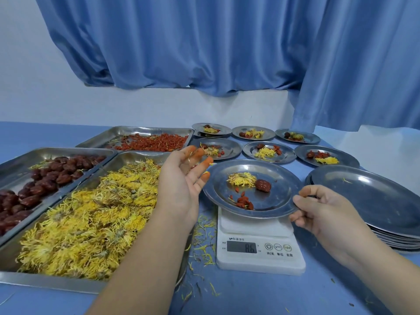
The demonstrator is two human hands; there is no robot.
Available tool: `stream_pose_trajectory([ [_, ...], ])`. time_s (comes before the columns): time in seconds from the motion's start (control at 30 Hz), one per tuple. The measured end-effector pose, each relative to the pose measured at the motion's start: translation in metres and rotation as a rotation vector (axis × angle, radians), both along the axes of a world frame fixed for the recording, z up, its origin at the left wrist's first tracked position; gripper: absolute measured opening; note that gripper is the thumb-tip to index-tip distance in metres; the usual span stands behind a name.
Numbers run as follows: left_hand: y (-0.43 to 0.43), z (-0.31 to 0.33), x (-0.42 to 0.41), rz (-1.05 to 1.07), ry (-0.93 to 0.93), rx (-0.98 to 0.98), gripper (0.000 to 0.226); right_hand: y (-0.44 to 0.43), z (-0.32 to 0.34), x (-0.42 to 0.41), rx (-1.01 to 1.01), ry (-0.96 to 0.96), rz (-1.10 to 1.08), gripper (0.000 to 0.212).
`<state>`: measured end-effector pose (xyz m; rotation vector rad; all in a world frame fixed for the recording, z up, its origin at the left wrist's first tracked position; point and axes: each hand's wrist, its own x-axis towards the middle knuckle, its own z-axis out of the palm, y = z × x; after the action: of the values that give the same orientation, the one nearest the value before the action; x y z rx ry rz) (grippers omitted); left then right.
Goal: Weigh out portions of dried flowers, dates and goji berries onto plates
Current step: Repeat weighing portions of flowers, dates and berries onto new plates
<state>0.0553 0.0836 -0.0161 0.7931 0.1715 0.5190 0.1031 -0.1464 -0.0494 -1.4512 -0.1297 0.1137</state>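
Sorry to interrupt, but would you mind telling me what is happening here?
A person is portioning dried ingredients. Their right hand grips the rim of a round steel plate on a white digital scale; the plate holds one yellow dried flower, one red date and a few goji berries. The left hand, fingertips stained orange, hovers open beside it. Six filled plates sit behind.

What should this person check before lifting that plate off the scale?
1. The plate holds a flower, a date and goji berries: ok.
2. The scale shows a reading, 8.6: ok. Whether that is the target weight: cannot tell.
3. The right hand grips the plate's rim: ok.
4. The left hand, open, is off the plate: cannot tell. Its fingertips are right at the rim.
5. The stack of empty plates waits to the right of the scale: ok.
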Motion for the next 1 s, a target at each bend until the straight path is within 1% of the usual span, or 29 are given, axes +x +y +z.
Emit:
stream_pose_trajectory([
  [0.1,0.005,-0.001,-0.001,0.008,-0.007,-0.119,0.018,0.013,0.011,0.020,0.003,-0.010,-0.025,0.010],
  [0.17,0.010,0.000,-0.003,-0.037,-0.009,-0.227,0.019,0.024,0.022,0.041,0.013,-0.013,-0.050,0.009],
  [0.23,0.013,0.002,-0.004,-0.081,-0.010,-0.325,0.025,0.037,0.032,0.066,0.006,-0.035,-0.077,0.008],
  [0.3,0.013,0.002,-0.005,-0.094,-0.013,-0.376,0.031,0.053,0.040,0.091,-0.008,-0.057,-0.080,0.007],
  [0.33,0.013,0.002,-0.005,-0.093,-0.016,-0.391,0.034,0.062,0.044,0.102,-0.015,-0.060,-0.081,0.007],
  [0.4,0.014,0.002,-0.004,-0.089,-0.020,-0.418,0.036,0.083,0.048,0.123,0.007,-0.048,-0.097,0.014],
  [0.47,0.016,0.002,-0.004,-0.084,-0.024,-0.442,0.038,0.103,0.048,0.143,0.036,-0.002,-0.116,0.018],
  [0.57,0.018,0.002,-0.003,-0.090,-0.043,-0.467,0.038,0.132,0.041,0.168,0.041,0.112,-0.112,0.012],
  [0.7,0.019,0.002,-0.003,-0.115,-0.066,-0.485,0.039,0.164,0.026,0.193,0.032,0.212,-0.125,0.038],
  [0.83,0.020,0.003,-0.002,-0.137,-0.067,-0.509,0.041,0.185,0.024,0.205,-0.001,0.199,-0.155,0.048],
  [1.0,0.020,0.004,-0.004,-0.138,-0.067,-0.521,0.042,0.207,0.023,0.209,0.003,0.196,-0.164,0.049],
])
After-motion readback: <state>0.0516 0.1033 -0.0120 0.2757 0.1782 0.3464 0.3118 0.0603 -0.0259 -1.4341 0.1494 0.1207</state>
